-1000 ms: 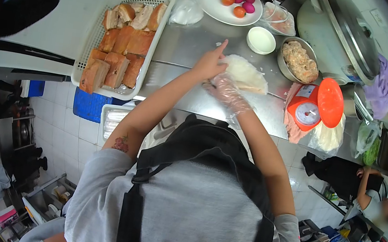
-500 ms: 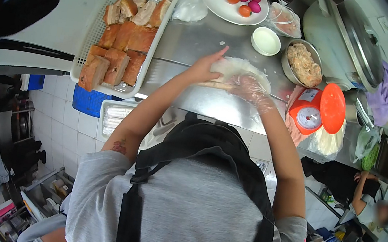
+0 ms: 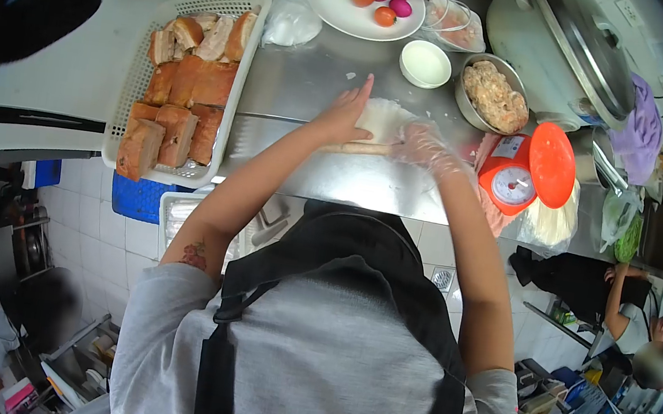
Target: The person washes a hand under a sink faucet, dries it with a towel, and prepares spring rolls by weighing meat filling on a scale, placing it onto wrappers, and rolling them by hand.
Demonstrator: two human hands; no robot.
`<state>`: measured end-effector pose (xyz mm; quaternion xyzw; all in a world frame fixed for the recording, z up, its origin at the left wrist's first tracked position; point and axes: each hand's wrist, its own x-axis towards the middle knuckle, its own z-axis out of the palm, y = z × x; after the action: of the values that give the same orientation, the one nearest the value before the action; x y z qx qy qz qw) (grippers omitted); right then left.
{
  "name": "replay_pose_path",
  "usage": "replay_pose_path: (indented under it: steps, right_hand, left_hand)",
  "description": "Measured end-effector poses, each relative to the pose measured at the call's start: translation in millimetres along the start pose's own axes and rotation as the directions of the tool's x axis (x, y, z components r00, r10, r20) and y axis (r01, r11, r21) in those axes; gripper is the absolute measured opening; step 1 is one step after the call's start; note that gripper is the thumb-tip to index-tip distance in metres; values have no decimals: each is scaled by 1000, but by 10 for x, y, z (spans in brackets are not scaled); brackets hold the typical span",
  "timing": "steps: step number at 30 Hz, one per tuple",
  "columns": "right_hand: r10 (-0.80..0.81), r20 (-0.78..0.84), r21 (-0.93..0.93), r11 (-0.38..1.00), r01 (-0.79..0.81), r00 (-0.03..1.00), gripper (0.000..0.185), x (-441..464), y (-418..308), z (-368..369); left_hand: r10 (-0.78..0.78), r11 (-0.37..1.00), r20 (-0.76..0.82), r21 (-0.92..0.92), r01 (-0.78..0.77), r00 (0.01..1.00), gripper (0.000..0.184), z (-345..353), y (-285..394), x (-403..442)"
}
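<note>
A thin, pale wrapper sheet lies on the steel counter, its near edge made into a long pale roll. My bare left hand rests at the roll's left end, fingers stretched out and thumb reaching toward the roll. On the right, my right hand wears a clear plastic glove. Its fingers curl down at the roll's right end and the sheet's edge; the fingertips are partly hidden. Just beyond the sheet stands a small white bowl with pale contents. A metal bowl of minced filling is at the right.
A white basket of roasted meat slabs stands left. Farther back is a white plate with orange and purple balls. An orange scale and a big lidded pot are right. Another person is at far right.
The view has shifted, so the counter's items appear farther left. My left hand has turned slightly, its fingers more upright; both hands stay at the roll.
</note>
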<state>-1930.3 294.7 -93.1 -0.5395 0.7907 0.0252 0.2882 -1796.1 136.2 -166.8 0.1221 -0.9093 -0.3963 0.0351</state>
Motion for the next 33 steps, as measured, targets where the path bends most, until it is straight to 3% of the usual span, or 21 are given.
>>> replay_pose_path:
  steps: [5, 8, 14, 17, 20, 23, 26, 29, 32, 33]
  right_hand:
    - [-26, 85, 103, 995, 17, 996, 42, -4, 306, -52]
    - [66, 132, -90, 994, -54, 989, 42, 29, 203, -44]
    - [-190, -28, -5, 982, 190, 981, 45, 131, 188, 94]
    - [-216, -42, 55, 974, 218, 975, 46, 77, 243, 203]
    - [-140, 20, 103, 985, 138, 990, 42, 23, 242, 152]
    - [-159, -74, 122, 978, 167, 984, 39, -114, 319, 169]
    - [-67, 54, 84, 995, 62, 996, 37, -165, 392, 103]
    - [-115, -31, 167, 979, 119, 993, 36, -265, 573, 125]
    - [80, 12, 141, 987, -81, 997, 44, -466, 668, 61]
    - [16, -77, 210, 978, 0, 997, 48, -533, 791, 121]
  left_hand:
    - [-21, 999, 0, 34, 21, 1000, 133, -20, 79, -47]
    - [-39, 996, 48, 88, 35, 998, 135, -63, 107, -10]
    - [-26, 994, 53, 112, 20, 998, 135, -41, 103, 14]
    - [-42, 986, 68, 163, 31, 997, 136, -24, 117, 35]
    - [-29, 992, 69, 127, 20, 997, 136, -27, 105, 30]
    - [-30, 993, 67, 115, 23, 997, 136, -8, 86, 29]
    - [-18, 987, 65, 158, 7, 998, 136, 5, 60, 47]
    - [13, 984, 26, 178, -18, 1000, 133, 23, 38, 41]
    - [-13, 987, 65, 163, 2, 998, 128, 9, 30, 54]
    - [-19, 984, 75, 176, 5, 997, 125, -14, 45, 65]
